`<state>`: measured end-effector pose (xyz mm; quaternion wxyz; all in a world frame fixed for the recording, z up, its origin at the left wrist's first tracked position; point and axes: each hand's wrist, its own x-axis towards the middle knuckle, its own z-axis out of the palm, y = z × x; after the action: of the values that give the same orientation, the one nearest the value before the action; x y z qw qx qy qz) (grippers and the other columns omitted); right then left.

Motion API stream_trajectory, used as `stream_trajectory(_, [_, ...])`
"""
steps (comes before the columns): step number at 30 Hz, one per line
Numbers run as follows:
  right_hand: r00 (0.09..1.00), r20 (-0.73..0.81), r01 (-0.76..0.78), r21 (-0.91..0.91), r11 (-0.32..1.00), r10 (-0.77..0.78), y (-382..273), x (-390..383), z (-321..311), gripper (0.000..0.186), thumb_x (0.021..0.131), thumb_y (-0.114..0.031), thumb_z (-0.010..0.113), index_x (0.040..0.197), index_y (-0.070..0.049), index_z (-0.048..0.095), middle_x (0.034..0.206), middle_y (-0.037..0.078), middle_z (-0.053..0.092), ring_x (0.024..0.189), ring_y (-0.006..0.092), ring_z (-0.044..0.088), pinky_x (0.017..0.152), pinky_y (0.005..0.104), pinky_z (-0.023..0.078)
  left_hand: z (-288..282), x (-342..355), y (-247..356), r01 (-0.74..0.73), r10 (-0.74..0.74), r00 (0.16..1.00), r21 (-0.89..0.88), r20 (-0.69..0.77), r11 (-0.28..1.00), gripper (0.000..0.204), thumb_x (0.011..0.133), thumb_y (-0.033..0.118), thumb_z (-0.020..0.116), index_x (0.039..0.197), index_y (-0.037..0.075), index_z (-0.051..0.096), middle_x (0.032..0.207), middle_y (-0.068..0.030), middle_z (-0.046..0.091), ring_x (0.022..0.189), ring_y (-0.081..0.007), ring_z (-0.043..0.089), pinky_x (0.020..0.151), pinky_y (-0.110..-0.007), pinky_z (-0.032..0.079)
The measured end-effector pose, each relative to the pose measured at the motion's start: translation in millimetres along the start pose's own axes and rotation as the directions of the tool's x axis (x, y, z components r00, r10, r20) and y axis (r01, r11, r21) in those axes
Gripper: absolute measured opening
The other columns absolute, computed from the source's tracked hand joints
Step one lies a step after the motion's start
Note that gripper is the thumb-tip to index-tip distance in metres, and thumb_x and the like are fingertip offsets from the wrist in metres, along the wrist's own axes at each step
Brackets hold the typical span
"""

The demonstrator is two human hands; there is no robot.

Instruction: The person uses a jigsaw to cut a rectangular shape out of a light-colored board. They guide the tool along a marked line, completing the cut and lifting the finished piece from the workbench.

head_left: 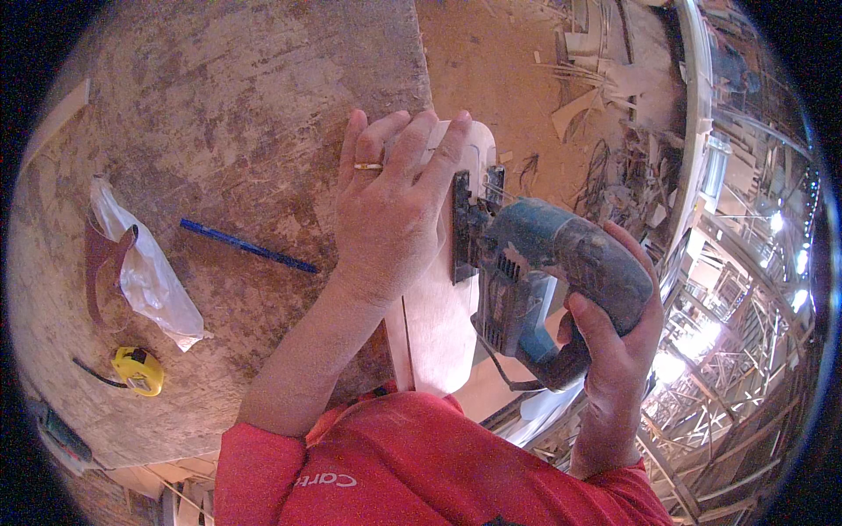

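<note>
My left hand (390, 210) lies spread over a pale wooden board (443, 351), pressing it against the worktable (263, 96). A ring shows on one finger. The board has a rounded far end and overhangs the table's right edge. Wrapped round the handle of a teal and black jigsaw (561, 263) is my right hand (627, 324). The jigsaw's dark base plate (463, 228) sits against the board's right part, beside my left fingers. Its blade is hard to make out. A dark cord (504, 373) hangs from the tool's near end.
On the table left of my arm lie a blue pencil or pen (248, 245), a crumpled white plastic bag (145, 272), a brown curved strip (103, 272) and a yellow tape measure (139, 371). Wood offcuts (588, 101) and dust cover the floor beyond the table's right edge.
</note>
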<state>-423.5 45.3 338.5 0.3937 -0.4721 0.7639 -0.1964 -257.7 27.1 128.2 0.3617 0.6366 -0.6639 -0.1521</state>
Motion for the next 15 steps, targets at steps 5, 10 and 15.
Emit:
stream_trajectory(5, [1.000,0.008,0.002,0.007,1.000,-0.002,0.8,1.9,-0.8,0.071,0.092,-0.002,0.078,0.158,-0.003,0.053,0.124,0.010,0.075,0.087,0.0121,0.072,0.072,0.0245,0.059,5.1,-1.0,-1.1,0.010,-0.011,1.000,-0.016,-0.021,1.000,0.063,0.088,0.019,0.075,0.151,0.023,0.070,0.137,-0.0050,0.066,0.134,-0.0284,0.059,0.129,-0.056,0.037])
stream_trajectory(10, [1.000,0.016,0.010,0.000,1.000,-0.010,-1.4,2.3,0.1,0.071,0.092,-0.003,0.078,0.158,-0.002,0.052,0.123,0.010,0.075,0.085,0.0122,0.072,0.071,0.0246,0.058,2.6,-0.2,-1.2,0.004,-0.004,1.000,-0.001,-0.009,1.000,0.061,0.088,0.020,0.075,0.149,0.023,0.071,0.137,-0.0044,0.067,0.133,-0.0280,0.060,0.129,-0.055,0.037])
stream_trajectory(15, [1.000,-0.003,0.009,0.006,1.000,-0.009,1.4,4.0,1.7,0.072,0.092,-0.005,0.079,0.159,-0.002,0.052,0.126,0.011,0.075,0.085,0.0124,0.072,0.070,0.0248,0.058,2.5,-0.8,-2.2,0.012,-0.013,1.000,-0.013,-0.010,1.000,0.060,0.088,0.020,0.075,0.148,0.023,0.072,0.137,-0.0042,0.067,0.133,-0.0280,0.060,0.128,-0.056,0.038])
